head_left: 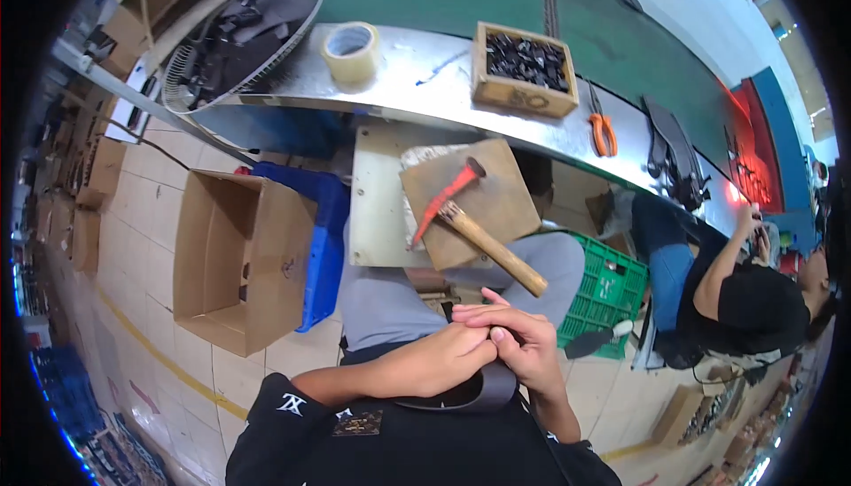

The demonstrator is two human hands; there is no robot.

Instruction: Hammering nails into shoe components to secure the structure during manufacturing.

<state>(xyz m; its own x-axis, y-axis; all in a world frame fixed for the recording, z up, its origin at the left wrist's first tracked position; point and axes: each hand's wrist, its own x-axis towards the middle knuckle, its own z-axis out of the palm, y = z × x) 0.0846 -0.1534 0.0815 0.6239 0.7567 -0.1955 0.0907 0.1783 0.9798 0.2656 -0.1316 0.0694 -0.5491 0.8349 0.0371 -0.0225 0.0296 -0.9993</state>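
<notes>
My left hand (pixel 448 357) and my right hand (pixel 525 344) are closed together in front of my waist, the right fingers lying over the left hand. A curved dark grey strap (pixel 501 387) hangs just beneath them; its upper end passes behind the hands, and I cannot see whether they grip it. Beyond my hands, a hammer with a red-painted head (pixel 452 194) and wooden handle (pixel 496 247) rests on a brown square board (pixel 425 220). The handle points toward my right hand. The board lies on a pale metal stand (pixel 368 211) between my knees.
Along the metal bench edge are a wire basket of dark pieces (pixel 239 38), a tape roll (pixel 351 54), a wooden box of black parts (pixel 525 65), orange-handled pliers (pixel 604 132) and black straps (pixel 674 145). A cardboard box (pixel 239 260) stands left, a green crate (pixel 607 282) right. A person (pixel 753 309) sits farther right.
</notes>
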